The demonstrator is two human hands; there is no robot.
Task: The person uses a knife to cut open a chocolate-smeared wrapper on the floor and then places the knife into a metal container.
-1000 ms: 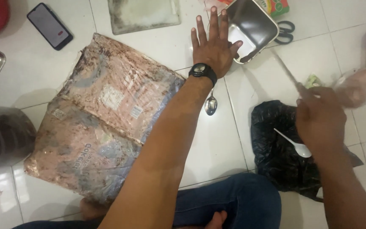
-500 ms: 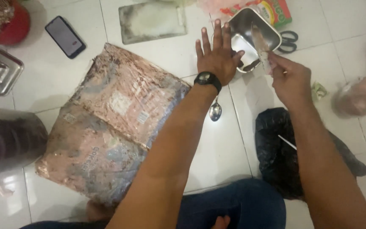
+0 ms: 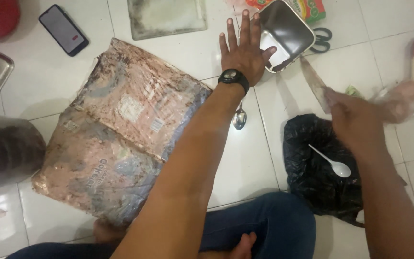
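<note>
Near right: white plastic spoon [image 3: 334, 164] on black plastic bag [image 3: 319, 172]. My right hand [image 3: 353, 117], just above, is closed around a knife [image 3: 314, 84], blade pointing far-left. Metal spoon [image 3: 239, 117] on floor beside my wrist. Far: left hand [image 3: 245, 50] flat, fingers spread, holding nothing, thumb touching steel tray [image 3: 283, 33].

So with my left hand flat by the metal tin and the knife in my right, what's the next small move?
Probably bring the knife back over the metal tin: the left hand lies flat on the floor against its rim, steadying it, while the right hand holds the blade just off its lower right corner.
</note>
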